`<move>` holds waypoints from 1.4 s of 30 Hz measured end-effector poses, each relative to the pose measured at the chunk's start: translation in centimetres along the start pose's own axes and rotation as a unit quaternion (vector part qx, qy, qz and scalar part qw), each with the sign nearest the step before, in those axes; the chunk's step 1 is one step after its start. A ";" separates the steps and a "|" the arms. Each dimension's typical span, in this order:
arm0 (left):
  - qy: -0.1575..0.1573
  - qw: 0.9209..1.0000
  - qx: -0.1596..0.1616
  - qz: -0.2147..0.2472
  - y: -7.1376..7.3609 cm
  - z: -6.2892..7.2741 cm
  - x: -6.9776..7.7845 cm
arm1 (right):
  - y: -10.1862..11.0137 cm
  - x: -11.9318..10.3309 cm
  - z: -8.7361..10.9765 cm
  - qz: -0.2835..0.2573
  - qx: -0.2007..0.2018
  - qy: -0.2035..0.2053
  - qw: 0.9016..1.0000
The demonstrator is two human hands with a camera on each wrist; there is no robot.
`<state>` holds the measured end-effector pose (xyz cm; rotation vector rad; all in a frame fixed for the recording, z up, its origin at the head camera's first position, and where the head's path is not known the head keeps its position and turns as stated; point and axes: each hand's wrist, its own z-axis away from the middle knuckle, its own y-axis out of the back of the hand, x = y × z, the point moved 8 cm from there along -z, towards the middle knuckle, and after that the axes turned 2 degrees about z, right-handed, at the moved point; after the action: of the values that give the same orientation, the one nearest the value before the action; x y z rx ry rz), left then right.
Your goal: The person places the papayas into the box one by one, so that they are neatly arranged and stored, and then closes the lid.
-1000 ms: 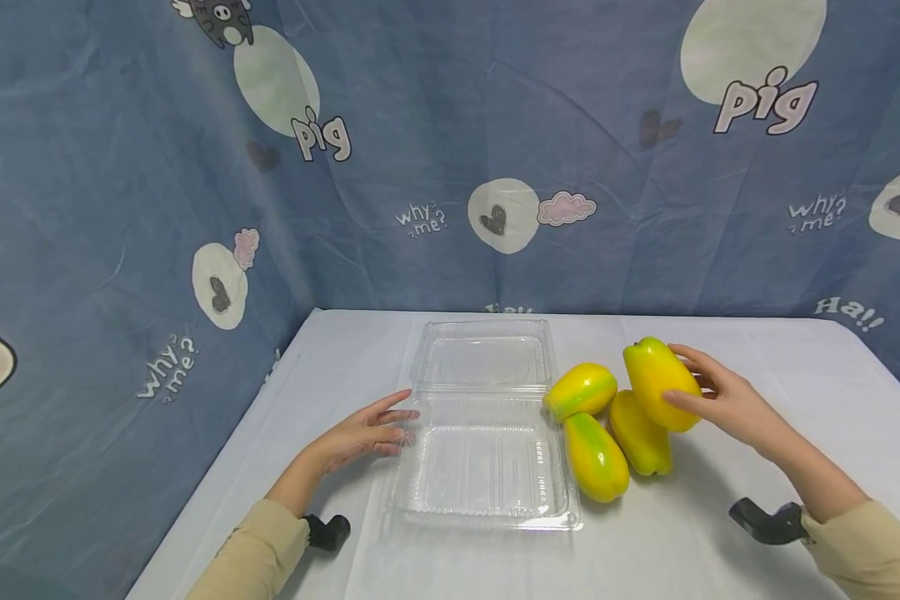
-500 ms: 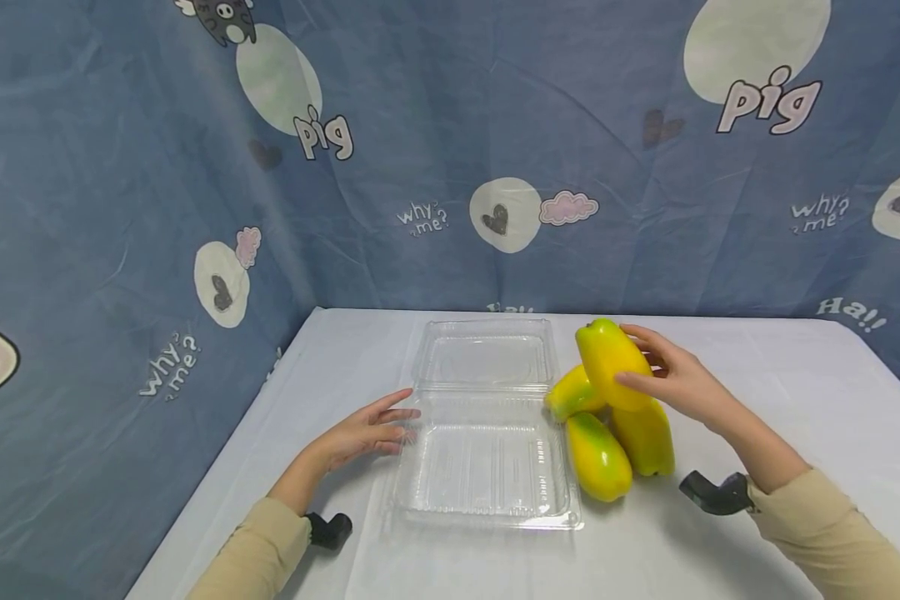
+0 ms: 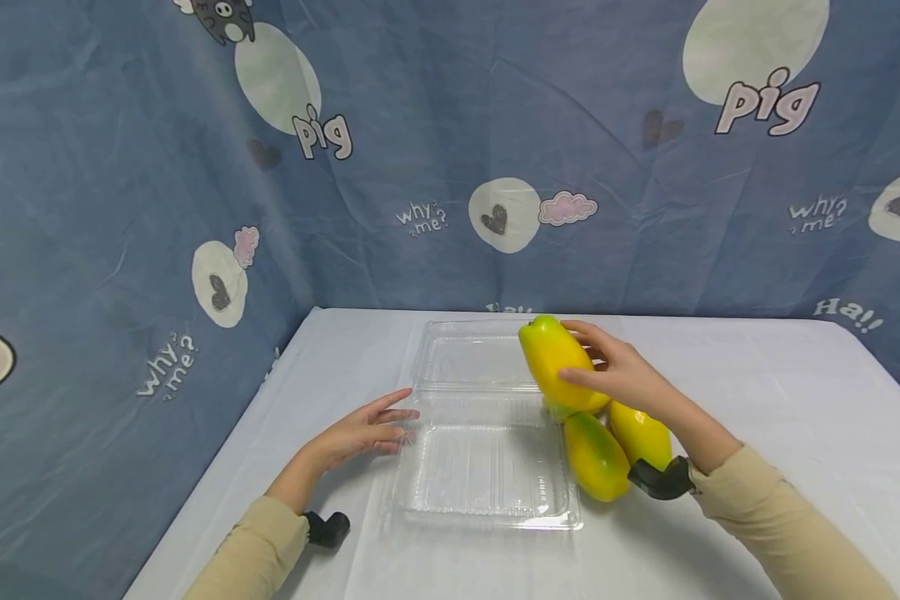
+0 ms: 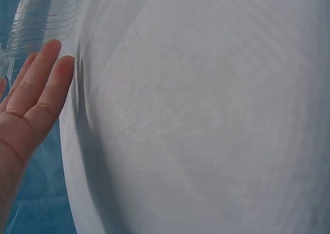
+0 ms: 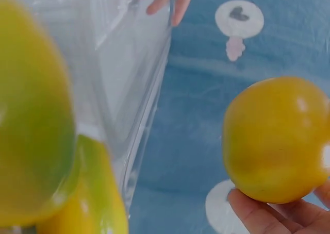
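A yellow papaya with a green tip (image 3: 558, 367) is gripped in my right hand (image 3: 621, 375), raised over the right rear part of the clear plastic clamshell box (image 3: 480, 467). In the right wrist view the held papaya (image 5: 276, 141) shows its rounded end, with fingers under it. My left hand (image 3: 363, 435) rests at the box's left side, fingers spread and fairly straight. The left wrist view has that hand (image 4: 33, 95) close to the ridged clear wall (image 4: 44, 20). The box's lid (image 3: 468, 354) lies folded back, and its base holds nothing.
Right of the box lie more papayas: one in front (image 3: 596, 458), another behind it to the right (image 3: 641, 435), and a third (image 3: 557, 410) mostly hidden under the held one. A white cloth (image 3: 780, 433) covers the table, with a blue printed curtain (image 3: 390, 125) behind.
My right hand has carried the papaya leftward, from above the right-hand papaya to the box's right rear edge. My left hand and the box have stayed put.
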<state>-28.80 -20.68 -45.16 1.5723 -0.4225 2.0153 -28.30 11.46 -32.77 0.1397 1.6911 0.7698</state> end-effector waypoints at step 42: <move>0.013 1.000 0.011 -0.002 0.2 -0.2 -0.3 | -9.9 -4.5 -5.2 -0.012 -0.062 0.050 0.997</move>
<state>-29.06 -20.78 -45.48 1.5571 -0.3875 2.0417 -28.73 -0.55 -34.17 -0.0051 1.7313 0.8737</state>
